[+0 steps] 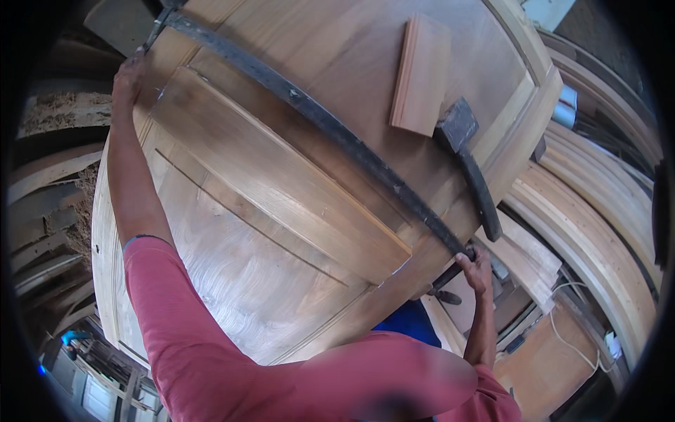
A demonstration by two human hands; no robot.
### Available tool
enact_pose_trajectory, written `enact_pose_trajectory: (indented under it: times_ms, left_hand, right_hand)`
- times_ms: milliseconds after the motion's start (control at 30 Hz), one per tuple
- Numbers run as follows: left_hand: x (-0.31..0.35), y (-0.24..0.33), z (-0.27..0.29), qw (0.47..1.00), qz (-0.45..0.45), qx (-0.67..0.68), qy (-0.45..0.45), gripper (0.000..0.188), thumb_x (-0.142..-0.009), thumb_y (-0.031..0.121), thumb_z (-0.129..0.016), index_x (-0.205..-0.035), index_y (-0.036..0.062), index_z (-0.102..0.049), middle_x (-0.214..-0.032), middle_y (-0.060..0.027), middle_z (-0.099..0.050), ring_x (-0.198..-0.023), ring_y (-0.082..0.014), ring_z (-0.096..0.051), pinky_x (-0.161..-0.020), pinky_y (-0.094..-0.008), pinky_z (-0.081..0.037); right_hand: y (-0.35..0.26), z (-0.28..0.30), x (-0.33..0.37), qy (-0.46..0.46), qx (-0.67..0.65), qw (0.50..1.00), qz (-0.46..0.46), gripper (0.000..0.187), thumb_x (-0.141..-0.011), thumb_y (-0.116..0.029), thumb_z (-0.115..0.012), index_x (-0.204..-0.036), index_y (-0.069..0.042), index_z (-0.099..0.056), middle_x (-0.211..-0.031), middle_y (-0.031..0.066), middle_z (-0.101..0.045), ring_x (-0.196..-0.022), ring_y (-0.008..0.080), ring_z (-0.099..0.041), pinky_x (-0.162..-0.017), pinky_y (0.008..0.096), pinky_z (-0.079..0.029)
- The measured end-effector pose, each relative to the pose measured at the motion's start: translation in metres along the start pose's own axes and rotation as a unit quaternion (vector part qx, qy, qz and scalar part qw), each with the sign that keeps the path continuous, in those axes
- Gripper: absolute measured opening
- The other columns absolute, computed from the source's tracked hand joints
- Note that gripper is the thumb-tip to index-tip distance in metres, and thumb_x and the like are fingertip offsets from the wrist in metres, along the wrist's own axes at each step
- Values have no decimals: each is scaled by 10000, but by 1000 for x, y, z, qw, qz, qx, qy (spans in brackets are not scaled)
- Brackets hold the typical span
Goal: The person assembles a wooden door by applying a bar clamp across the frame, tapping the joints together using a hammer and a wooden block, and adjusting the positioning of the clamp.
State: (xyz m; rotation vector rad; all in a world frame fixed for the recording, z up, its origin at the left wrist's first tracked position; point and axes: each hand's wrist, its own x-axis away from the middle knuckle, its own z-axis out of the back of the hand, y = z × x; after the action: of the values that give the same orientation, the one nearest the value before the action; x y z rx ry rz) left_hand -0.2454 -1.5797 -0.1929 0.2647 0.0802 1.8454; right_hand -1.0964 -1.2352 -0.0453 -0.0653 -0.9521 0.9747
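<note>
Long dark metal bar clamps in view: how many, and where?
1. The long dark metal bar clamp runs diagonally across the brown panelled wooden piece, bare left hand at its upper-left end, bare right hand at its lower-right. Others may be hidden.

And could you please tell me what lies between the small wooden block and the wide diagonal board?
In the head view, the long dark bar runs between the wooden block and the wide board, over a wooden surface.
</note>
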Motion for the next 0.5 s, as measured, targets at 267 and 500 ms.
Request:
enact_pose_trajectory:
  times_ms: [267,500]
  left_hand:
    - [-28,23,-1,991,125,47,-24,721,-1021,617,-286,-1362,59,-589,-1436,-229,-528,-1343,-459,-456,-1115,-471,-374]
    - [-81,-101,-34,990,-127,-58,-8,550,-1072,385,-264,-1443,26,-454,-1370,-299,-546,-1286,-468,-505,-1064,-503,-418]
  right_hand:
    - [7,4,73,129,240,959,77,488,-801,-236,-765,-1179,-11,-555,-1149,231,-586,-1108,381,-541,-954,474,-419]
    - [41,-20,96,-6,356,931,81,484,-793,-235,-738,-1195,-19,-578,-1177,239,-582,-1151,412,-518,-990,515,-402]
